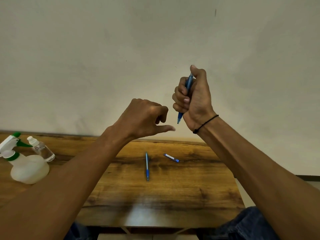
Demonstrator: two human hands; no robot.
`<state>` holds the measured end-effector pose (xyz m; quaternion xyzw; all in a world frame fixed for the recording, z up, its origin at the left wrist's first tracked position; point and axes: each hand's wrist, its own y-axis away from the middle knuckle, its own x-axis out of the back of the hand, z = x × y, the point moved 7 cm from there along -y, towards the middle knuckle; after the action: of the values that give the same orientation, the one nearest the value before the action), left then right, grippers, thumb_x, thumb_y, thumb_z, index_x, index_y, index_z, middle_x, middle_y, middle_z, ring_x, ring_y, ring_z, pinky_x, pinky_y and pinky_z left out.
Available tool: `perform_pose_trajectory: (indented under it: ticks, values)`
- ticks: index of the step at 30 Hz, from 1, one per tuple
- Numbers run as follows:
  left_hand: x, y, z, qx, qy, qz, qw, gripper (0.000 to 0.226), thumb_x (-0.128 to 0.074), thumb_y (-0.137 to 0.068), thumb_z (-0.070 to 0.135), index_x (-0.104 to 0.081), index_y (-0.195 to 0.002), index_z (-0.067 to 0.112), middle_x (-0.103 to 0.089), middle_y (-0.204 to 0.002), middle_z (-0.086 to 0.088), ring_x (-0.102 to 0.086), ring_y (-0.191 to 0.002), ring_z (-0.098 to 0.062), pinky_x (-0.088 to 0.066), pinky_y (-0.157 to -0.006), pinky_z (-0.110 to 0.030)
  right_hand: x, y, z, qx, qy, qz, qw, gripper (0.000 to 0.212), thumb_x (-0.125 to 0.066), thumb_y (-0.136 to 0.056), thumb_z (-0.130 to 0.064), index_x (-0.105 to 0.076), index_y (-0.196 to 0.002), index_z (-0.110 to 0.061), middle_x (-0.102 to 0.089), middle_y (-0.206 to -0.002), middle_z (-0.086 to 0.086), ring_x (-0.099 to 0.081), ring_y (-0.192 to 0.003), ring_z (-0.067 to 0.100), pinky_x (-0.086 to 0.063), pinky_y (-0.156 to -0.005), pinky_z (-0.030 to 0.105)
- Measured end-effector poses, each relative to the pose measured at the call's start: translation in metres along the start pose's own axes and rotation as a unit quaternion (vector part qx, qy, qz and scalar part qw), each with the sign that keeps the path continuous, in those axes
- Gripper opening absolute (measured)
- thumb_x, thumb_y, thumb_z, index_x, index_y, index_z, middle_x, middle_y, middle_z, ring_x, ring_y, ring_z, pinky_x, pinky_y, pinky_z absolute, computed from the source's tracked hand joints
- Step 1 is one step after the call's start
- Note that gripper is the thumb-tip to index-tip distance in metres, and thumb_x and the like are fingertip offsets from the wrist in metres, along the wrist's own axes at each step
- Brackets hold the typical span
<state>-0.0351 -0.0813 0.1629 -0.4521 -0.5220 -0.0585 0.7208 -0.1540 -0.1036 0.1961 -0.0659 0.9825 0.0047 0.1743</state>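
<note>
My right hand [194, 94] is raised above the table and grips a blue pen [187, 84] in its fist, tip pointing down, thumb on the top end. My left hand [147, 116] hovers just left of the pen tip with its fingers curled and thumb stretched out; it holds nothing that I can see. A second blue pen [147, 167] lies on the wooden table [190, 187] below the hands. A small blue and white tube [171, 157] lies to its right.
At the table's left stand a white spray bottle with a green trigger [26, 167] and a small clear spray bottle [42, 149]. A plain wall rises behind the table. The table's right edge [239, 187] drops to the floor.
</note>
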Motion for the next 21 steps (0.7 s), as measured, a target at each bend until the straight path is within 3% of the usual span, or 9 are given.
perform_pose_trajectory:
  ticks: [3, 5, 7, 15, 21]
  values:
    - [-0.028, 0.01, -0.02, 0.074, -0.005, -0.135, 0.988, 0.036, -0.074, -0.087, 0.059, -0.076, -0.091, 0.023, -0.075, -0.08, 0.006, -0.07, -0.071, -0.01, -0.058, -0.07, -0.029, 0.003, -0.001, -0.002, -0.004, -0.026, 0.012, 1.0, 0.057, -0.027, -0.107, -0.041, -0.029, -0.058, -0.013, -0.021, -0.043, -0.003, -0.013, -0.041, 0.012, -0.011, -0.045, 0.022]
    - [-0.037, 0.016, -0.028, 0.106, 0.006, -0.169, 0.98, 0.031, -0.074, -0.089, 0.056, -0.076, -0.094, 0.025, -0.075, -0.083, 0.008, -0.067, -0.072, -0.008, -0.052, -0.067, -0.021, 0.003, -0.001, -0.005, -0.004, -0.029, 0.013, 0.999, 0.057, -0.027, -0.107, -0.042, -0.029, -0.058, -0.013, -0.021, -0.043, -0.003, -0.012, -0.041, 0.011, -0.011, -0.045, 0.022]
    - [-0.04, 0.016, -0.031, 0.115, 0.011, -0.179, 0.977, 0.028, -0.075, -0.089, 0.052, -0.076, -0.094, 0.025, -0.075, -0.084, 0.009, -0.067, -0.072, -0.008, -0.046, -0.064, -0.017, 0.003, -0.001, -0.005, -0.006, -0.021, 0.01, 1.0, 0.057, -0.028, -0.107, -0.044, -0.028, -0.058, -0.014, -0.02, -0.043, -0.003, -0.012, -0.042, 0.012, -0.011, -0.045, 0.022]
    - [-0.042, 0.012, -0.03, 0.136, 0.028, -0.212, 0.967, 0.018, -0.075, -0.093, 0.04, -0.075, -0.098, 0.023, -0.076, -0.091, 0.006, -0.069, -0.079, -0.009, -0.05, -0.069, -0.021, -0.004, 0.0, -0.007, 0.007, 0.048, -0.021, 0.999, 0.057, -0.024, -0.109, -0.041, -0.026, -0.058, -0.014, -0.02, -0.044, -0.003, -0.012, -0.042, 0.011, -0.009, -0.048, 0.027]
    - [-0.047, 0.012, -0.03, 0.147, 0.034, -0.221, 0.964, 0.017, -0.076, -0.092, 0.039, -0.075, -0.099, 0.023, -0.076, -0.092, 0.006, -0.069, -0.079, -0.01, -0.045, -0.064, -0.019, -0.004, 0.001, -0.006, 0.006, 0.057, -0.023, 0.998, 0.057, -0.024, -0.108, -0.04, -0.026, -0.058, -0.014, -0.02, -0.044, -0.003, -0.012, -0.042, 0.011, -0.009, -0.049, 0.028]
